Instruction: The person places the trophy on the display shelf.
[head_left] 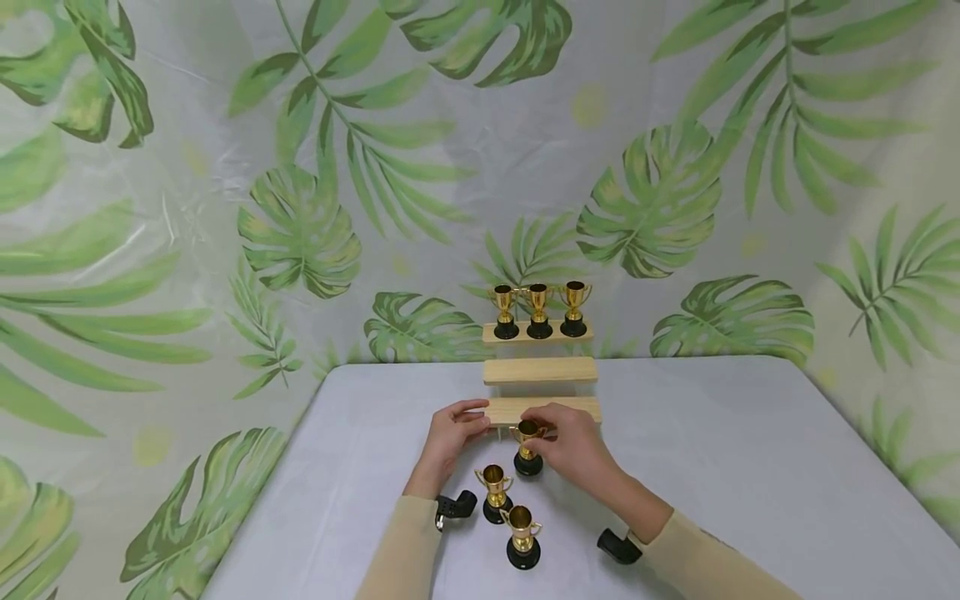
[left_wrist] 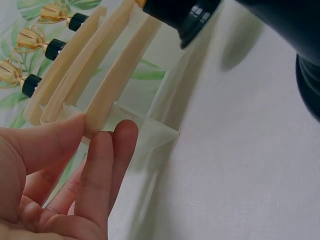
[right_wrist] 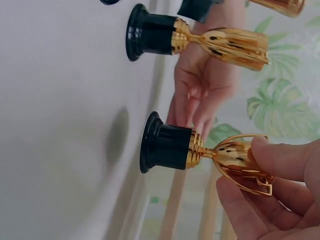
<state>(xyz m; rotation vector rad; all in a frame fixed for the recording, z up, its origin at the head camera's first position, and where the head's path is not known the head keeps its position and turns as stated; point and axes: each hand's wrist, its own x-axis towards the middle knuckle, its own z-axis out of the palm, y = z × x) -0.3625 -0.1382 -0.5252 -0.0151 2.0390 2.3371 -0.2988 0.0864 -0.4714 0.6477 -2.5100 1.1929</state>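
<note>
My right hand (head_left: 576, 440) pinches a small gold trophy cup (right_wrist: 167, 146) with a black base by its bowl and handle. In the right wrist view the cup hangs just over the table, its shadow apart from the base. My left hand (head_left: 448, 435) grips the left end of the lowest wooden step (left_wrist: 122, 67) of a tiered display stand, thumb on one side and fingers on the other. Two more trophy cups, a farther one (head_left: 497, 507) and a nearer one (head_left: 523, 550), stand upright on the table between my forearms.
Three matching trophies, left (head_left: 505, 325), middle (head_left: 538, 327) and right (head_left: 573, 323), stand in a row on the top step (head_left: 489, 335). The middle step (head_left: 540, 370) is bare wood. A leaf-printed curtain (head_left: 420, 208) hangs behind the white table (head_left: 712, 467).
</note>
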